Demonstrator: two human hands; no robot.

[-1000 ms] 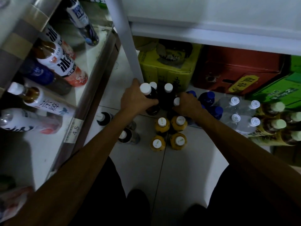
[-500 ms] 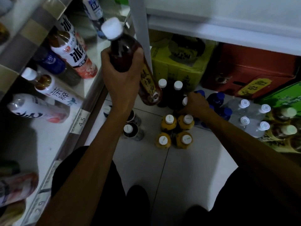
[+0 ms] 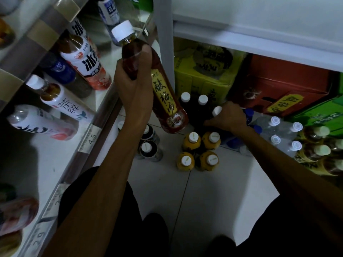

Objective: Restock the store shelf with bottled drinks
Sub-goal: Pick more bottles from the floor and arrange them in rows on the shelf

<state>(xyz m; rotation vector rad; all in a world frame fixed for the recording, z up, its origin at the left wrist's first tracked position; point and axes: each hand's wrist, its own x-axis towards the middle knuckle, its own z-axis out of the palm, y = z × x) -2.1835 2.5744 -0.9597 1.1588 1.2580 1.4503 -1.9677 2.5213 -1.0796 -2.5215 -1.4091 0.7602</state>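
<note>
white tiled floor (image 3: 213,201) bears standing bottles (image 3: 192,140) beside the shelf (image 3: 46,164).

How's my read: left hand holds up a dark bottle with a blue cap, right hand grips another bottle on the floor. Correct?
One slip. The head view shows the cap on the dark bottle is white, not blue. The rest stands: the left hand holds it up, and the right hand grips a floor bottle.

Four yellow juice bottles (image 3: 192,140), four clear water bottles (image 3: 275,121) and three dark white-capped bottles (image 3: 185,98) are counted on the floor (image 3: 204,201).
</note>
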